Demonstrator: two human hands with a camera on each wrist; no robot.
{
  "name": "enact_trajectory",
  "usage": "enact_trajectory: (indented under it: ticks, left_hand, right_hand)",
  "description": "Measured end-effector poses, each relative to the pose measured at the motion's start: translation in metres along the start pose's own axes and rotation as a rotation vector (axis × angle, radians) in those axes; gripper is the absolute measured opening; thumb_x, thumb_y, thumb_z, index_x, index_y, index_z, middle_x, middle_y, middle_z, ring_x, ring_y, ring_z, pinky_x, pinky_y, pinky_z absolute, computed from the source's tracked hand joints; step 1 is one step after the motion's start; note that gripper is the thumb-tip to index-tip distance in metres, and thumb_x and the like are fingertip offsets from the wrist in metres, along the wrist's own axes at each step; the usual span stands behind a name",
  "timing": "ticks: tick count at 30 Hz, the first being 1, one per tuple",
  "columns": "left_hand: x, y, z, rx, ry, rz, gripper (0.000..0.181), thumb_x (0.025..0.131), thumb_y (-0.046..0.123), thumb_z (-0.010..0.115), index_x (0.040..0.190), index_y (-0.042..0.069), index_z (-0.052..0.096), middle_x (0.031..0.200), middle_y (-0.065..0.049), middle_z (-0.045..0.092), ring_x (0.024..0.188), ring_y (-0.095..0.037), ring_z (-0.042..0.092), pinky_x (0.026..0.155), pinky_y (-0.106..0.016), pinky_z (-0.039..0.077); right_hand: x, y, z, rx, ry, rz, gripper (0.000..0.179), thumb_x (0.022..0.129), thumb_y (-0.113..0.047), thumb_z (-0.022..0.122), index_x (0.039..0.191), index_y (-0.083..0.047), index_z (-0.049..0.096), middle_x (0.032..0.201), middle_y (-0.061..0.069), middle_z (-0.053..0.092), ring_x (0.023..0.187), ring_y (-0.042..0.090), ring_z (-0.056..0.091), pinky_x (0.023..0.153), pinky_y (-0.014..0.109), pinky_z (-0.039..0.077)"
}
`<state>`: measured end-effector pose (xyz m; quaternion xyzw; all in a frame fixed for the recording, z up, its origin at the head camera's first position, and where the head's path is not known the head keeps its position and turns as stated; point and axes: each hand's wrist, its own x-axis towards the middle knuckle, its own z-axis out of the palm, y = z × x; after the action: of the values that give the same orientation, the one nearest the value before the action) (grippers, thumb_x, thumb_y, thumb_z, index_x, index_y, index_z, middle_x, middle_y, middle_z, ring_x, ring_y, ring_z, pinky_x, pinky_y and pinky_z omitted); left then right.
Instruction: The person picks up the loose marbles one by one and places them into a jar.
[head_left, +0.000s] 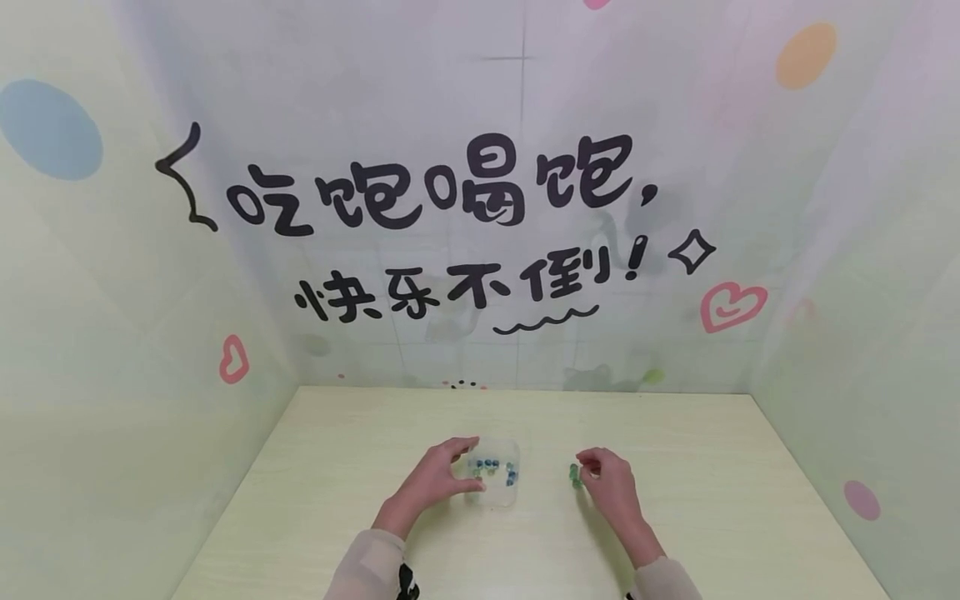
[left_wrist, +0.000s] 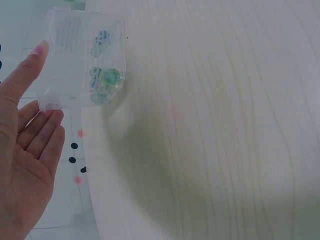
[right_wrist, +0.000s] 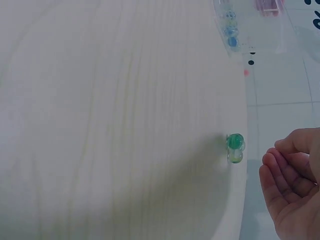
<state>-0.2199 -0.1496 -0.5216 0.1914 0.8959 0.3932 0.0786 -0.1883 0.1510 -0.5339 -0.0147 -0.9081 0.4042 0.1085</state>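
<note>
My left hand [head_left: 435, 475] grips a clear plastic box [head_left: 504, 502] by its left side, thumb at the near edge and forefinger at the far edge. Inside it lie several small blue glass marbles [head_left: 487, 463] and a few green ones, also visible through the box [left_wrist: 65, 60] in the left wrist view. To the right, a small cluster of green marbles [head_left: 574, 476] rests on the table. Over that cluster hovers my right hand [head_left: 609, 482], its fingers gently bent and thumb near the forefinger. Beside the marbles [right_wrist: 235, 147], no marble shows between its fingertips.
The pale wood-grain table [head_left: 330, 467] ends at a printed backdrop [head_left: 480, 250] behind and at the sides. The box stands around the table's middle, a short distance left of the loose marbles. My forearms come in from the near edge in light sleeves [head_left: 367, 567].
</note>
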Motion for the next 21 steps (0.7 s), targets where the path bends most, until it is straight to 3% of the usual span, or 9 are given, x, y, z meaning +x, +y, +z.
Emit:
enact_trajectory:
  ticks: [9, 21]
  left_hand:
    - [-0.002, 0.001, -0.001, -0.012, 0.007, -0.006, 0.077, 0.080, 0.026, 0.084, 0.144, 0.003, 0.050, 0.146, -0.020, 0.053, 0.131, -0.042, 0.053, 0.108, -0.051, 0.050]
    - [0.000, 0.000, 0.001, -0.019, 0.009, -0.015, 0.076, 0.080, 0.025, 0.084, 0.145, 0.004, 0.050, 0.146, -0.020, 0.052, 0.131, -0.042, 0.053, 0.108, -0.051, 0.050]
  right_hand:
    - [-0.001, 0.013, 0.004, -0.006, -0.023, -0.011, 0.019, 0.082, 0.009, 0.066, 0.098, 0.002, 0.072, 0.092, 0.011, 0.073, 0.083, 0.020, 0.067, 0.071, 0.027, 0.060]
    - [-0.001, 0.018, 0.007, -0.047, -0.027, 0.015, 0.017, 0.082, 0.009, 0.066, 0.096, 0.001, 0.072, 0.090, 0.010, 0.072, 0.083, 0.020, 0.066, 0.072, 0.030, 0.059]
